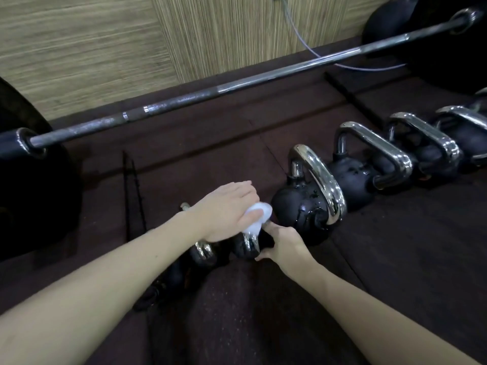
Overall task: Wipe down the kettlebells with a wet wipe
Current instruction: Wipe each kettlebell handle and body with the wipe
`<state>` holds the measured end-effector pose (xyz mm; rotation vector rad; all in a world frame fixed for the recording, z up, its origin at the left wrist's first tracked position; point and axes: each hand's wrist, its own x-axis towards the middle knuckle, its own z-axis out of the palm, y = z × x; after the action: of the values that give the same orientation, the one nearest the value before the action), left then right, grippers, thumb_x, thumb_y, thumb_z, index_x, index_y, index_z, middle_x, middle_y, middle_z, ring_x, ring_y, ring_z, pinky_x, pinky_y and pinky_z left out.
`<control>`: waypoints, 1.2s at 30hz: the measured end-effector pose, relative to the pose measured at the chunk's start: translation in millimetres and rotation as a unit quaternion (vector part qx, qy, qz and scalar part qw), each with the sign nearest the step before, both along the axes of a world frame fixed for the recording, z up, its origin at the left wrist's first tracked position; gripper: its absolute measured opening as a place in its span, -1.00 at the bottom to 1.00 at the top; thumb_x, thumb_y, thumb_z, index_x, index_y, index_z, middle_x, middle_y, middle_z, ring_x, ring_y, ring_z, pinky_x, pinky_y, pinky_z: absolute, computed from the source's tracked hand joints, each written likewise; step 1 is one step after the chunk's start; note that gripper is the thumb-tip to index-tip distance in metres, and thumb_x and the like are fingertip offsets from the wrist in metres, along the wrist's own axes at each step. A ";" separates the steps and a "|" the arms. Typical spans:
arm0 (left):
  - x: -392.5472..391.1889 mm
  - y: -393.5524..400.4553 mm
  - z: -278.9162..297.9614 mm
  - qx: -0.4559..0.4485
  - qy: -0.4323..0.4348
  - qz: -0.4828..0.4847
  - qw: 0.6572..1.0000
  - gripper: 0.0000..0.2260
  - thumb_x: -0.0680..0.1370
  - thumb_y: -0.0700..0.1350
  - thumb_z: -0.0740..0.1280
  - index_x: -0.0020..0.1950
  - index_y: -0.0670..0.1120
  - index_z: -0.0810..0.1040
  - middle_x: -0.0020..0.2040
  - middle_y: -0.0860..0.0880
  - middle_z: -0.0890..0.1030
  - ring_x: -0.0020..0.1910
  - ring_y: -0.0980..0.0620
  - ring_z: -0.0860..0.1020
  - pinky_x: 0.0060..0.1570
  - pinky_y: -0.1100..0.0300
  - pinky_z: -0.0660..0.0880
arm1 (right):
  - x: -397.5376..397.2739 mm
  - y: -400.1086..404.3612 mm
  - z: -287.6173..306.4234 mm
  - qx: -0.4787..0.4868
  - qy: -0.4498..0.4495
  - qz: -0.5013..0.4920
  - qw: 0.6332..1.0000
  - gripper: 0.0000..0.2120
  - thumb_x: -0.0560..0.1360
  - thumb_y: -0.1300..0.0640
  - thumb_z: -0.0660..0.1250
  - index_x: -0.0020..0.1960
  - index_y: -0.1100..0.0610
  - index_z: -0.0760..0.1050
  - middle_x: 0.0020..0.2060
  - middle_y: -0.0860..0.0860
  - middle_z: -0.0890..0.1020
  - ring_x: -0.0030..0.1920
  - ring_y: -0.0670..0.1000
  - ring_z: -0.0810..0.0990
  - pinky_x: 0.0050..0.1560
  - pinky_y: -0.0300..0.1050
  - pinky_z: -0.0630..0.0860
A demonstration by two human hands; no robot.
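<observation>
A row of black kettlebells with chrome handles runs from the centre to the right edge on the dark floor. My left hand [226, 209] holds a white wet wipe [257, 218] with the thumb and presses it on the chrome handle of a small kettlebell [247, 246]. My right hand [283, 242] grips that kettlebell's black body from the right. A second small kettlebell [203, 252] sits partly under my left wrist. To the right, the bigger kettlebell [303, 206] glistens with droplets, and the larger kettlebell [353, 177] stands behind it.
A long barbell [237, 85] lies across the floor behind the row, with black plates at its left end [34, 196] and top right [434, 40]. A grey cable [303, 40] hangs down the wooden wall. Dark rubber mat [263, 312] lies in front.
</observation>
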<state>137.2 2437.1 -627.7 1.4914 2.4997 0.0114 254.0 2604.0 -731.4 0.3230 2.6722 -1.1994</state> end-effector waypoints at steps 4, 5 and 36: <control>-2.5 16.4 8.3 0.045 -0.205 0.204 0.956 -0.68 0.74 0.18 0.03 0.31 0.02 0.40 0.19 0.04 0.51 0.12 -0.08 0.55 0.16 -0.07 0.47 | 2.4 4.3 2.1 -0.101 0.016 -0.002 0.995 -0.30 0.39 -0.01 0.55 0.50 -0.04 0.47 0.47 -0.03 0.53 0.45 0.01 0.51 0.45 0.11 0.48; 1.0 16.6 6.5 0.042 -0.197 0.201 0.959 -0.65 0.74 0.17 0.02 0.36 0.00 0.40 0.25 0.02 0.50 0.18 -0.10 0.54 0.21 -0.07 0.46 | 1.5 4.7 -0.9 -0.078 0.022 -0.001 0.997 -0.30 0.39 0.06 0.56 0.50 -0.05 0.47 0.46 -0.04 0.53 0.45 -0.02 0.50 0.45 0.06 0.48; -11.9 53.0 35.3 0.284 -0.207 0.329 0.877 -0.57 0.77 0.06 0.03 0.18 -0.09 0.65 0.26 0.03 0.66 0.31 0.03 0.56 0.31 0.14 0.41 | 75.9 88.1 77.0 0.151 -0.010 0.194 0.969 -0.44 0.58 -0.11 0.41 0.52 -0.06 0.36 0.44 -0.13 0.46 0.44 -0.10 0.44 0.38 -0.32 0.31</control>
<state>125.3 2490.2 -592.4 0.5731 2.5846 1.1289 329.9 2692.1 -654.4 -0.1442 2.7231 -0.6727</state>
